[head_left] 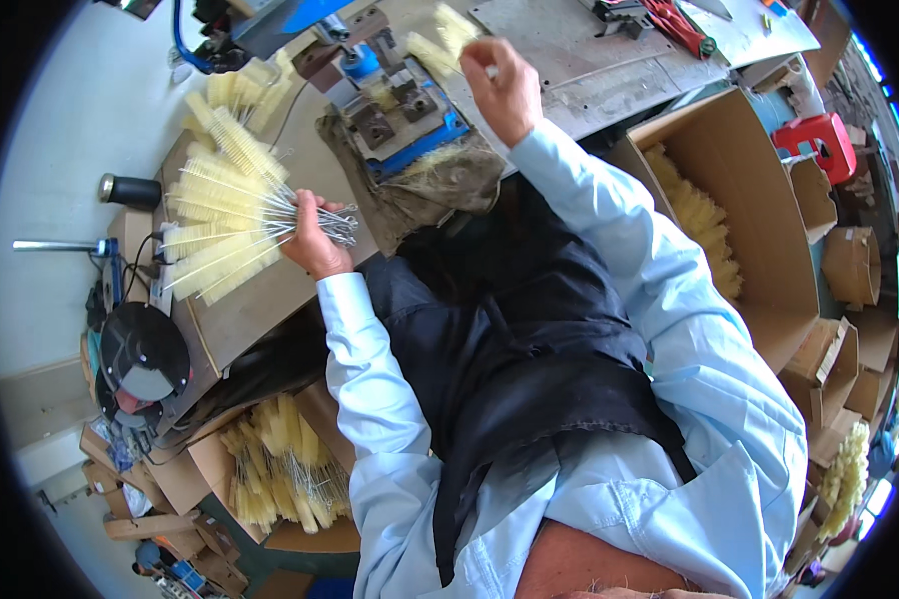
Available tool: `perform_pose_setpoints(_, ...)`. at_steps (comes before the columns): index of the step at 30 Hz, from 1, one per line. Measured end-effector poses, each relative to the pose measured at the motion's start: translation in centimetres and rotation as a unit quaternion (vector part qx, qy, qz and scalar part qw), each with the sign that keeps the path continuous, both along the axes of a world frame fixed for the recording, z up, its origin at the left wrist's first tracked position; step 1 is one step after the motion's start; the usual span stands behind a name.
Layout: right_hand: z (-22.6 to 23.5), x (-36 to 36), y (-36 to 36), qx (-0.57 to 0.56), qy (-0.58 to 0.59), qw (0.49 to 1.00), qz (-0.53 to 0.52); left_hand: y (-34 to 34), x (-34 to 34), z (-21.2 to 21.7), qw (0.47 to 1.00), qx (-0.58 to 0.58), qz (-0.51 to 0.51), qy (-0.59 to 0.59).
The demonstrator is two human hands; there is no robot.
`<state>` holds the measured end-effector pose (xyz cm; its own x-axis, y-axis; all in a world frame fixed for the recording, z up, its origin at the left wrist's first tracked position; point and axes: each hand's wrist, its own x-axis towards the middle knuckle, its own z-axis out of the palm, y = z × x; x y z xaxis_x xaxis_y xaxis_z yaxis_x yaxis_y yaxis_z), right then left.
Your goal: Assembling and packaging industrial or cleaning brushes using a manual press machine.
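Note:
My left hand (317, 238) is closed round the wire stems of a fanned bundle of pale yellow bottle brushes (232, 205), held over the table at left. The bristle heads point left, and the looped wire ends stick out to the right of my fingers. Beyond the bench machine's blue-based metal fixture (410, 125), on its right, my right hand (507, 92) is raised with curled fingers. A small whitish bit shows at its fingertips, too small to name. Close behind that hand lie a few yellow brush heads (438, 48). More brushes (260, 90) rest on the table at the far left.
A cloth (479, 180) hangs under the fixture. Cardboard boxes of brushes stand at right (759, 230) and at lower left (232, 469). A black round-faced device (145, 349) and a black cylinder (130, 191) are at left. Red-handled tools (677, 25) lie on the bench.

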<state>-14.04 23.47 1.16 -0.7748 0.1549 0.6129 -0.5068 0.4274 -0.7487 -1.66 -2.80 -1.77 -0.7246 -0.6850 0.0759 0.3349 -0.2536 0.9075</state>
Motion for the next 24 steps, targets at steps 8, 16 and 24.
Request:
perform_pose_setpoints(8,1.9,6.9,-7.9,-0.156,-0.209,0.904,0.338,0.0,1.1,-0.4,0.993,0.05,-0.098,0.045)
perform_pose_setpoints(16,3.9,3.7,-15.3,-0.029,-0.175,0.947,0.267,1.4,1.5,0.4,0.977,-0.02,-0.211,0.02)
perform_pose_setpoints(24,5.4,3.6,-16.5,0.041,-0.151,0.925,0.345,0.3,1.3,0.0,0.972,-0.001,-0.229,0.05)
